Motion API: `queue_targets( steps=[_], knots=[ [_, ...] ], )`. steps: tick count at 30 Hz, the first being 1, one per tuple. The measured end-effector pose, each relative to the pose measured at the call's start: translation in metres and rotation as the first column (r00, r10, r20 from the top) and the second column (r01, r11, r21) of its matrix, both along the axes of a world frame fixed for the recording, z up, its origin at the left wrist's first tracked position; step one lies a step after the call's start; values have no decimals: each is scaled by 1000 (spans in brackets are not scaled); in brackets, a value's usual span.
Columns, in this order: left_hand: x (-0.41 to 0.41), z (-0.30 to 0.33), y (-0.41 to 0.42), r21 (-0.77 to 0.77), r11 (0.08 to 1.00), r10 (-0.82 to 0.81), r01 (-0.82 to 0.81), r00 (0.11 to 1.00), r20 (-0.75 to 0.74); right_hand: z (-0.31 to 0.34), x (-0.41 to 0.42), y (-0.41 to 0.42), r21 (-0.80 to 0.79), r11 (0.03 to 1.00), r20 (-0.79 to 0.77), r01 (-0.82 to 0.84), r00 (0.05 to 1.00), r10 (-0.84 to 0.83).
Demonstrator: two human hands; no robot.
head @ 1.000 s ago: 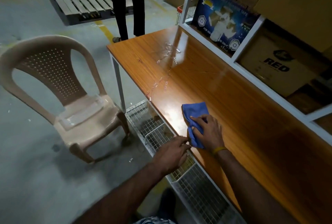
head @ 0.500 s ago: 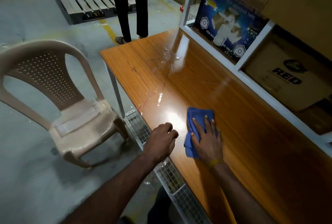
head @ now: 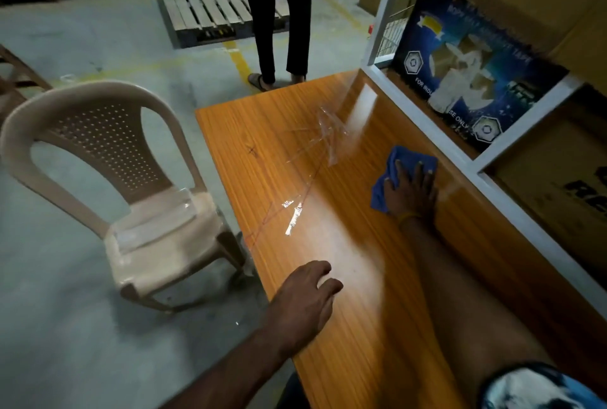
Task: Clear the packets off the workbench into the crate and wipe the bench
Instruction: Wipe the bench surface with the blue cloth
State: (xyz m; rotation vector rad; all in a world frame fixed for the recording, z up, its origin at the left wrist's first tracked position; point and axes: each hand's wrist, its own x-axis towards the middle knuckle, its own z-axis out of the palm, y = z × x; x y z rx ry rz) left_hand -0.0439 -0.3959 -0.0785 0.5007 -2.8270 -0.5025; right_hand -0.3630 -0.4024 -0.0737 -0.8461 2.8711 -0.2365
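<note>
The orange wooden workbench (head: pixel 328 326) runs from the near right toward the far middle. My right hand (head: pixel 412 190) lies flat on a blue cloth (head: pixel 402 160), pressing it onto the benchtop near the white shelf frame. My left hand (head: pixel 308 298) rests on the near left edge of the bench, fingers spread, holding nothing. Clear tape or plastic film (head: pixel 328 131) lies stuck on the far part of the bench. The crate is out of view.
A beige plastic chair (head: pixel 108 185) with clear packets (head: pixel 154 224) on its seat stands left of the bench. A person's legs (head: pixel 279 14) stand at the far end, before a wooden pallet (head: pixel 210 8). Shelves with a blue box (head: pixel 466 73) and cartons line the right.
My right hand slid the blue cloth away from the front edge, farther up the bench toward the shelf. My left hand moved up onto the bench edge and its fingers spread. The view shifted forward.
</note>
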Motion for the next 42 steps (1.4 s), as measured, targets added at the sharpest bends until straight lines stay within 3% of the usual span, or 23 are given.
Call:
queue_targets(
  steps=[6,9,14,19,24,29,35,42],
  knots=[
    [0,3,9,-77,997,15,-10,998,63,-3,27,-79,11,936,-31,-353,935,353],
    [0,5,14,-89,996,39,-30,994,102,-2,59,-96,41,832,-34,-554,831,555],
    [4,12,19,-63,997,47,-41,993,105,2,114,-82,-41,608,34,-793,607,794],
    [14,15,29,-25,996,-83,85,994,71,1,159,-58,-38,398,25,-917,397,918],
    [29,19,39,-41,982,-174,183,971,165,1,195,-40,-85,309,86,-947,302,950],
    [41,13,41,38,982,-191,187,970,149,9,216,-25,-148,322,156,-935,299,941],
    [59,29,40,57,982,-190,183,968,162,16,234,-2,-301,471,321,-829,377,869],
    [72,18,43,96,973,-221,208,963,155,28,234,17,-371,654,483,-660,464,742]
  ],
)
